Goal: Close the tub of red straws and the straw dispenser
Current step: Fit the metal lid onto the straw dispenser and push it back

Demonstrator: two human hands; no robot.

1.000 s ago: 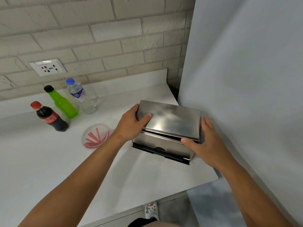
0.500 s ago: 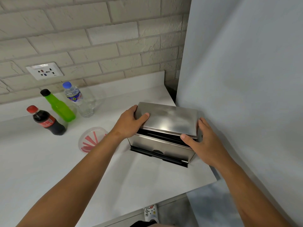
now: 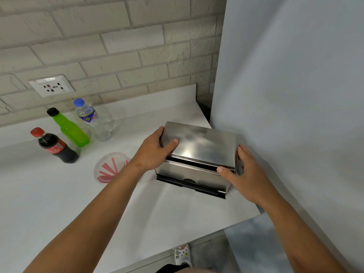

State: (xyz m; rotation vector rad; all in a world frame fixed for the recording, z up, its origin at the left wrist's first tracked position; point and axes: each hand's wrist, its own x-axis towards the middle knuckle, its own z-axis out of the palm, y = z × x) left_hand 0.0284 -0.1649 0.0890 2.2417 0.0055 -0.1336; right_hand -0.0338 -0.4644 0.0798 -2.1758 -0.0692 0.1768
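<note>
Steel filled the middle of the view: the straw dispenser (image 3: 197,160) sat on the white counter (image 3: 59,194), close against the grey panel (image 3: 295,95) on its right. Its flat lid (image 3: 201,147) was raised a little at the front, leaving a dark slit between lid and box. The left hand (image 3: 153,152) gripped the lid's left end, thumb on top and fingers curled round the far edge. The right hand (image 3: 244,174) clasped the right end, thumb pressed along the front lip and fingers wrapped behind the corner. A black bar (image 3: 189,185) ran along the bottom of the dispenser's front.

Just left of the dispenser, partly behind the left forearm, the tub of red straws (image 3: 110,167) rested on the counter with a clear cover over it; whether that cover was pressed fully shut could not be told.

Further left and back stood 3 bottles near one another: a dark cola bottle (image 3: 56,146) with a red cap, a green bottle (image 3: 71,129) with a black cap, and a clear water bottle (image 3: 94,121) with a blue cap. A wall socket (image 3: 51,86) was set in the pale brick wall above them. A white shoe (image 3: 182,255) showed below the counter edge.
</note>
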